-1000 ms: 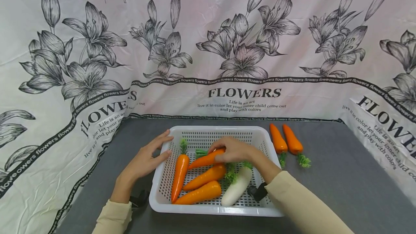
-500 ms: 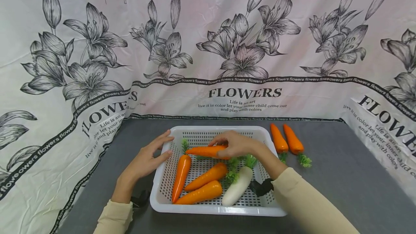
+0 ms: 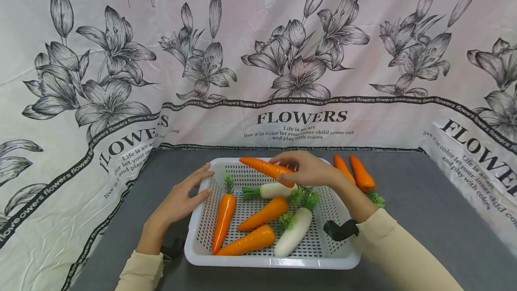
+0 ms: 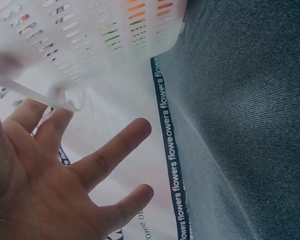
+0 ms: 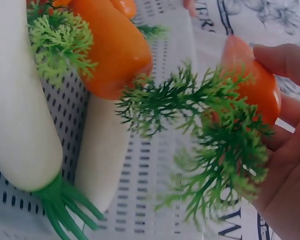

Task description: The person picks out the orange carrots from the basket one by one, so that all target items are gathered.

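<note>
My right hand (image 3: 311, 169) holds an orange carrot (image 3: 262, 167) over the back of a white perforated plastic basket (image 3: 270, 262). Its pointed end faces left; green leaves (image 5: 230, 145) hang from it in the right wrist view. My left hand (image 3: 177, 203) touches the basket's left rim with spread fingers, and in the left wrist view two fingers stand clear of it. Inside the basket lie a carrot (image 3: 224, 223) along the left side, two more carrots (image 3: 264, 213) in the middle, and two white radishes (image 3: 294, 232), one partly behind the held carrot's leaves.
Two carrots (image 3: 361, 173) lie on the grey tabletop (image 3: 420, 219) right of the basket, one partly hidden by my right forearm. A flower-printed cloth (image 3: 226, 125) hangs behind and along both sides of the table.
My right hand has lifted the carrot from among the others up toward the basket's back rim, uncovering the white radish below. My left hand stays at the left rim.
</note>
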A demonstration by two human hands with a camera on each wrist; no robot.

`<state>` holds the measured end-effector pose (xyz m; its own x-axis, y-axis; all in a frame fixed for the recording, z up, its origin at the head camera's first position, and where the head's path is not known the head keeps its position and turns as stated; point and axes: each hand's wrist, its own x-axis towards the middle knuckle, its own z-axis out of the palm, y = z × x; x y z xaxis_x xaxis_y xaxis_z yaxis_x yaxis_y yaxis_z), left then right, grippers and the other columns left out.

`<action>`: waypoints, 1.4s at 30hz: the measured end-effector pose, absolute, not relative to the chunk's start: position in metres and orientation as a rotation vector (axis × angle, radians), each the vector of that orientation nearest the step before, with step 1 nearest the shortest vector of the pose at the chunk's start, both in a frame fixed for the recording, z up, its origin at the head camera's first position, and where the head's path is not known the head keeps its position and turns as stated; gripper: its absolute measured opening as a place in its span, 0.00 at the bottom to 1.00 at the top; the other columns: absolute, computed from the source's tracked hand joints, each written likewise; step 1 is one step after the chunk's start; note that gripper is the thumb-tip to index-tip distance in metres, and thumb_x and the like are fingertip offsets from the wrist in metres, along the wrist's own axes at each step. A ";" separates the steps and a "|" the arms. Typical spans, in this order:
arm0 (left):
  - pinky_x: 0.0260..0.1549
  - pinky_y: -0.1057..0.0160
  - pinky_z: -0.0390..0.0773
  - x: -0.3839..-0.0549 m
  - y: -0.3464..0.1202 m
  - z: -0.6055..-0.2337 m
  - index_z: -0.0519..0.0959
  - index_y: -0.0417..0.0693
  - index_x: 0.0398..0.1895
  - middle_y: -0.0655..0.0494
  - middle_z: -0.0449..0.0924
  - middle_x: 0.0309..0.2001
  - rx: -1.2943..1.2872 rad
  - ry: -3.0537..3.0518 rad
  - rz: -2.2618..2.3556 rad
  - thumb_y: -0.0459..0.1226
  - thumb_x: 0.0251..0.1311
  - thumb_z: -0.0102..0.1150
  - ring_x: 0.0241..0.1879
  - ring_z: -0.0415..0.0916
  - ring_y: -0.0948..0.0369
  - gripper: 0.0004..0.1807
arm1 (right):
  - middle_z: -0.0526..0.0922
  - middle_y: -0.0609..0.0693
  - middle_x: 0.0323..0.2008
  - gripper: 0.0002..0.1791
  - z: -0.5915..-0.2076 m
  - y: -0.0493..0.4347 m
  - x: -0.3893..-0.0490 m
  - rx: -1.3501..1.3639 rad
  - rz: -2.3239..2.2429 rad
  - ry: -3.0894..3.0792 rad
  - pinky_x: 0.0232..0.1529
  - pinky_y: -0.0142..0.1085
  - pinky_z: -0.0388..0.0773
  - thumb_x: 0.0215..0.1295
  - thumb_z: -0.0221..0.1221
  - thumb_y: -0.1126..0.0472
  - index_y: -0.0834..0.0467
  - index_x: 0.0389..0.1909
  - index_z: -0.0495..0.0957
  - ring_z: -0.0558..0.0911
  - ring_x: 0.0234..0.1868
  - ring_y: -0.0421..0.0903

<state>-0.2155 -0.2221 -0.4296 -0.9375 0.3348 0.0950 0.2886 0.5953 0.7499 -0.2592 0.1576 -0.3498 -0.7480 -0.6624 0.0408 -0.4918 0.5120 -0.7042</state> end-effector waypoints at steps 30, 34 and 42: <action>0.33 0.67 0.83 -0.215 -0.223 -0.432 0.67 0.57 0.76 0.59 0.50 0.83 0.617 2.793 1.254 0.51 0.72 0.57 0.53 0.73 0.52 0.31 | 0.81 0.62 0.60 0.31 -0.351 0.255 -0.247 -0.532 -1.389 2.761 0.42 0.40 0.84 0.74 0.60 0.50 0.51 0.74 0.67 0.86 0.45 0.48; 0.33 0.67 0.83 -0.215 -0.223 -0.431 0.67 0.57 0.75 0.58 0.51 0.82 0.623 2.795 1.260 0.51 0.72 0.57 0.52 0.72 0.53 0.31 | 0.82 0.62 0.58 0.31 -0.357 0.276 -0.245 -0.462 -1.347 2.833 0.39 0.38 0.83 0.73 0.60 0.49 0.51 0.74 0.67 0.85 0.41 0.42; 0.31 0.68 0.83 -0.215 -0.223 -0.430 0.67 0.58 0.75 0.57 0.50 0.83 0.633 2.785 1.264 0.50 0.72 0.56 0.53 0.73 0.52 0.30 | 0.79 0.67 0.59 0.35 -0.378 0.311 -0.242 -0.256 -1.230 3.005 0.34 0.37 0.80 0.73 0.59 0.44 0.55 0.74 0.67 0.83 0.44 0.53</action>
